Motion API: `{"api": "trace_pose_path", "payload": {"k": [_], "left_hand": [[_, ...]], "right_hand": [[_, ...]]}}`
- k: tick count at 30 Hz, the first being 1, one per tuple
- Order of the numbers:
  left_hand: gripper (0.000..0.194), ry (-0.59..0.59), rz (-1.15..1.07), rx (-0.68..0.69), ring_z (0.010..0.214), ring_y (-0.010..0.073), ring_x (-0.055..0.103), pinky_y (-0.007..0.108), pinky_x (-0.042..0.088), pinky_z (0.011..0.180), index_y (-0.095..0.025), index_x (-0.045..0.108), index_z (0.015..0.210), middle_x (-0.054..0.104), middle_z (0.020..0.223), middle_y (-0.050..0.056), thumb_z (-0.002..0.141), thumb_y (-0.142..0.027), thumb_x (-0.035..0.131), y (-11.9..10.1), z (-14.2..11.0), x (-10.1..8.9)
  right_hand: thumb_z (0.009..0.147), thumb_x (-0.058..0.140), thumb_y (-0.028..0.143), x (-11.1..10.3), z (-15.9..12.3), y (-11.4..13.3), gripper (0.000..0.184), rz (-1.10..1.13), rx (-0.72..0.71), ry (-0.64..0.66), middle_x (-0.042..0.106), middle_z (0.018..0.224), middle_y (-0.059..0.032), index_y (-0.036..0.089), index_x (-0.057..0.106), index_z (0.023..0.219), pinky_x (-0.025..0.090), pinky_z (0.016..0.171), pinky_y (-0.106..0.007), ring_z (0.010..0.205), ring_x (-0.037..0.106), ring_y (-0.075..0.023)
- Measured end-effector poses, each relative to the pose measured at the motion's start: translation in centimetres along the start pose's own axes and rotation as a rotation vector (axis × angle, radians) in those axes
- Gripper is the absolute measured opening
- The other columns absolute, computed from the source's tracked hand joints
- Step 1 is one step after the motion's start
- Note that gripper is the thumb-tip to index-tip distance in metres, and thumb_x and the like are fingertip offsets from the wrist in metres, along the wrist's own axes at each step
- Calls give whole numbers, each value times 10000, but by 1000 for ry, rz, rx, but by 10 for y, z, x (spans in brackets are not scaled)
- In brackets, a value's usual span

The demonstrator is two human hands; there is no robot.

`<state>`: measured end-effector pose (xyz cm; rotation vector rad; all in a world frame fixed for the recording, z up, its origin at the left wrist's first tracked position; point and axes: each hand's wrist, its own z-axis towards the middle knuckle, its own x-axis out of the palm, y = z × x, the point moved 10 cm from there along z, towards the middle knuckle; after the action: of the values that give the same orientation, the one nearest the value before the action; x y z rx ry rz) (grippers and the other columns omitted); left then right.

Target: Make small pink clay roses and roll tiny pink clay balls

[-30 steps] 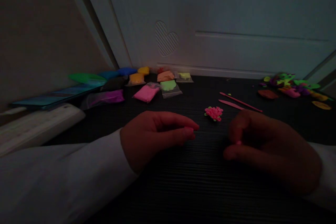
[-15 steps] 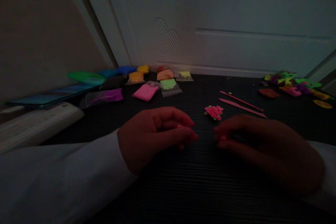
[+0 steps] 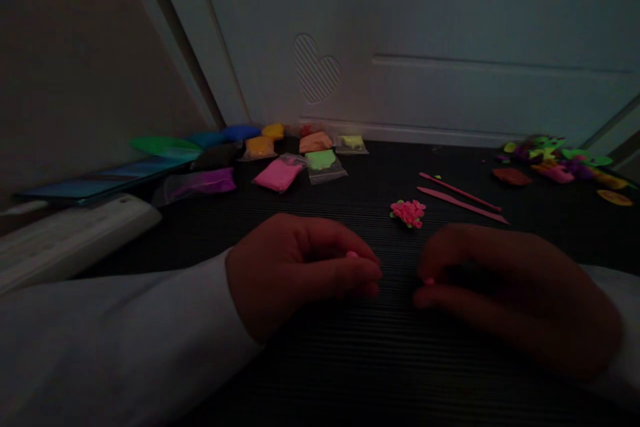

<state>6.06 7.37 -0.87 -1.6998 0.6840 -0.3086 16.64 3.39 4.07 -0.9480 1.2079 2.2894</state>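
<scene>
My left hand (image 3: 305,273) is closed around a lump of pink clay (image 3: 352,255), of which only a small part shows above the thumb. Opposite it, across a narrow gap, my right hand (image 3: 515,300) pinches a tiny bit of pink clay (image 3: 429,281) between thumb and forefinger. Just beyond the fingers, a pink clay flower cluster (image 3: 408,213) with green leaf edges lies on the dark ribbed table (image 3: 370,360). To its right are two pink modelling tools, a thin stick (image 3: 460,193) and a flat knife (image 3: 463,204), lying side by side.
Bags of coloured clay, among them a pink one (image 3: 280,174) and a purple one (image 3: 210,181), line the back left. A phone (image 3: 110,180) and a white power strip (image 3: 85,233) lie at left. Colourful clay figures (image 3: 555,157) and a brown piece (image 3: 512,177) sit back right.
Both hands have come slightly lower and nearer to me. The left fingers have closed more around the pink clay; the right hand keeps its pinch. The flower and tools have stayed put.
</scene>
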Motion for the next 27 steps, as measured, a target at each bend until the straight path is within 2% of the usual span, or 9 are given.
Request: {"api": "trace_pose_path", "payload": {"k": [3,8,10,14,16,20,27], "left_hand": [[136,-35,137,-15,482,74,501,150,352,447,-167,617,577,626,512,-26,659,-273,597,-3,-4,-3],[401,-27,209,141,407,55,383,161,287,410,-154,488,467,453,395,-44,761,-416,417,-14,-4,-3],[370,-46,233,175,415,53,373,157,281,405,-160,510,513,435,418,-55,764,-418,420,-14,-3,-5],[89,-144,231,185,492,41,449,133,318,446,-211,613,744,548,547,-78,715,-272,555,-14,-2,-11],[89,-161,156,167,545,46,503,129,353,491,-216,615,770,599,599,-78,686,-202,592,-12,-2,-11],[105,-160,59,98,555,53,549,129,378,505,-194,588,697,628,590,-73,616,-179,652,-6,-2,-11],[90,-98,38,-37,454,16,512,75,361,436,-149,586,556,614,478,-61,584,-148,672,-1,-5,-5]], "right_hand": [[684,628,208,4,0,5,67,48,-32,40,563,639,67,198,582,731,371,506,-130,555,501,-27],[666,648,228,9,0,3,114,12,-8,88,508,571,70,184,544,663,331,450,-148,492,446,-27],[667,644,197,12,0,1,99,-23,-16,113,506,613,56,178,549,688,340,481,-158,533,453,-38],[734,575,192,25,0,-1,55,-63,-54,221,539,734,12,165,592,778,370,607,-186,667,494,-68],[753,554,224,28,-1,-3,87,-96,-57,244,547,752,3,168,602,800,371,625,-207,688,499,-83],[765,538,259,29,-1,-5,115,-149,-51,252,544,745,4,181,606,815,367,616,-231,683,496,-97],[708,602,325,26,-2,-6,212,-137,-24,228,551,754,18,201,593,880,382,604,-234,681,502,-96]]}}
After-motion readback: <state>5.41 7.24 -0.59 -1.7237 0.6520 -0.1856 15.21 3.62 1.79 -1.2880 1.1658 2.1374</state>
